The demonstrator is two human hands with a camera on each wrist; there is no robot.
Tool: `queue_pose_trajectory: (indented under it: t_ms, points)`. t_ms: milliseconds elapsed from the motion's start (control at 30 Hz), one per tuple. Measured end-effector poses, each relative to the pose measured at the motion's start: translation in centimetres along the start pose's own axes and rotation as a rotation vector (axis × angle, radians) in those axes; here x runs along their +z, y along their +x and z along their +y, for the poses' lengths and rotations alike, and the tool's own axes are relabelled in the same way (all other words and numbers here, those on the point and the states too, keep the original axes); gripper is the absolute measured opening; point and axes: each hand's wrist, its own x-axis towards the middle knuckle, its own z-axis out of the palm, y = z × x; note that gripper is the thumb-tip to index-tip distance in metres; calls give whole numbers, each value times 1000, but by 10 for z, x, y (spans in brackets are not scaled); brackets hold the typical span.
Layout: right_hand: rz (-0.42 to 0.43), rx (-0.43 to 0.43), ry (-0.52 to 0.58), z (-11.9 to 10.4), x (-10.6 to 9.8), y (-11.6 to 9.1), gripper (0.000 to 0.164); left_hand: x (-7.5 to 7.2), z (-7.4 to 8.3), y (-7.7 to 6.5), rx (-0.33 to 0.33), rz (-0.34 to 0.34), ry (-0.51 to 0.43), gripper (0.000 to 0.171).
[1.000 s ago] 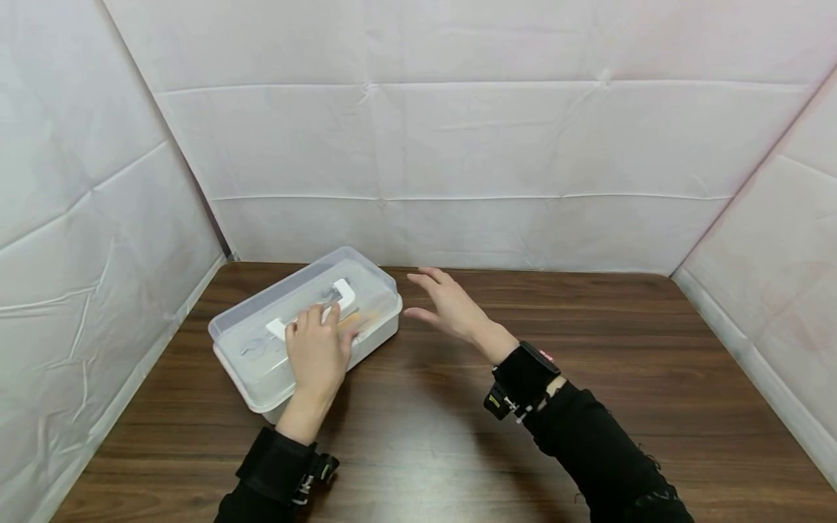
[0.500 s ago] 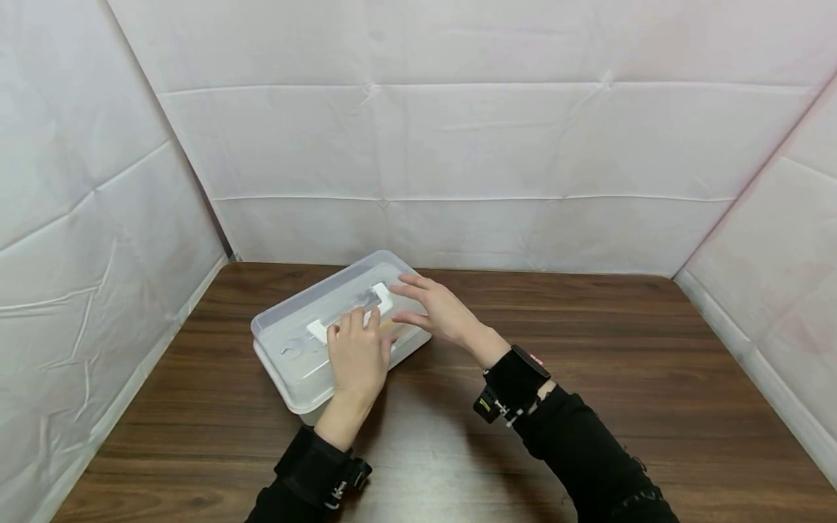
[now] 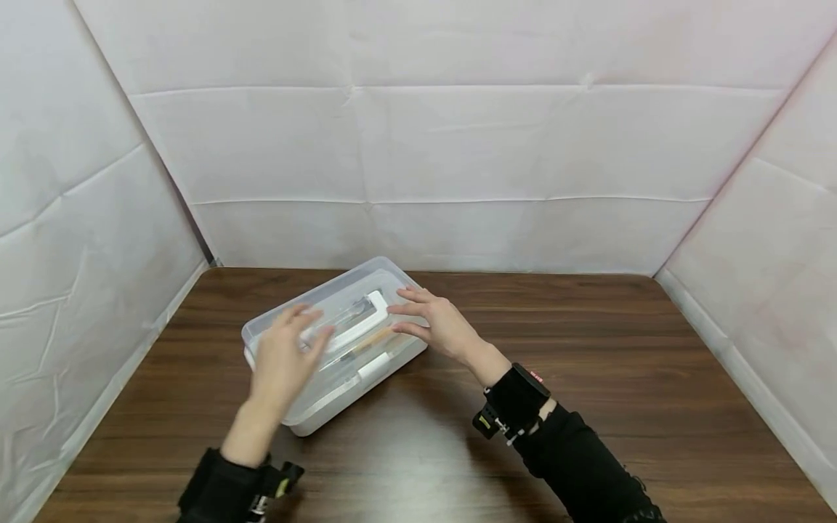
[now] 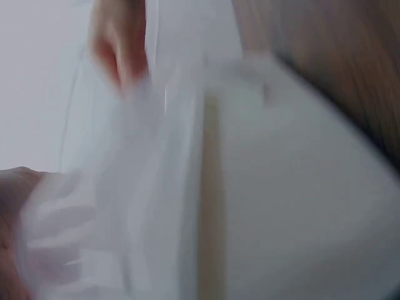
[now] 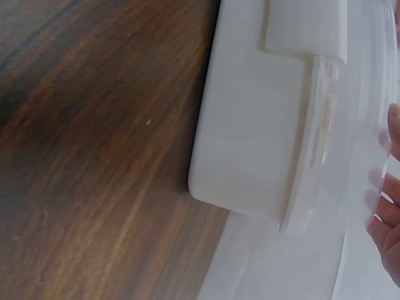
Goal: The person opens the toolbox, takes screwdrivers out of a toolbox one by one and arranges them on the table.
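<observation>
A white plastic storage box [image 3: 346, 401] with a see-through lid [image 3: 346, 285] stands at an angle on the table, left of the middle. On its lid is a white carry handle [image 3: 356, 333], and a white latch [image 3: 374, 367] is on the side facing me. My left hand [image 3: 277, 363] hovers by the lid's left part, fingers loosely bent and holding nothing. Fingertips of my right hand [image 3: 437, 325] lie on the lid's right end, spread and nearly straight; in the right wrist view they touch the lid [image 5: 362, 144]. Slim items, one of them yellowish, show through the lid.
The brown wood-grain table [image 3: 556, 349] extends to the right and in front of the box. White sheet walls [image 3: 458, 145] enclose it at the back and both sides. The box's far corner is close to the table's back edge.
The box has slid to the right across the table. My left hand has come off the handle and drawn back to the left. My right hand has moved onto the lid.
</observation>
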Motion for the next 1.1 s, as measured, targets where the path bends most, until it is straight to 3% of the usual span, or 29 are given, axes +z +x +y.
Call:
queue_pose_trajectory:
  t_ms: [100, 200, 300, 367, 600, 833, 933, 1100]
  points:
    - [61, 15, 9, -3, 3, -6, 31, -16, -31, 2, -115, 52, -82, 40]
    - [110, 26, 9, -5, 6, -12, 32, -23, -60, -1, -258, 55, -196, 42]
    - [152, 11, 2, -7, 8, -17, 32, -24, -72, -6, -390, 13, -290, 42]
    - [188, -8, -16, -7, 9, -20, 32, -21, -74, -8, -436, -1, -336, 41]
    - [269, -63, -68, -4, 0, -37, 33, -10, -57, -9, -425, 47, -335, 35]
    - [250, 6, 13, 5, -21, -56, 33, 1, -28, -16, -372, 69, -259, 30]
    - [281, 63, 28, 8, -31, -64, 35, 4, -16, -21, -355, 36, -280, 35]
    - [364, 239, -38, 9, -45, -80, 46, 6, 2, -30, -343, -96, -327, 46]
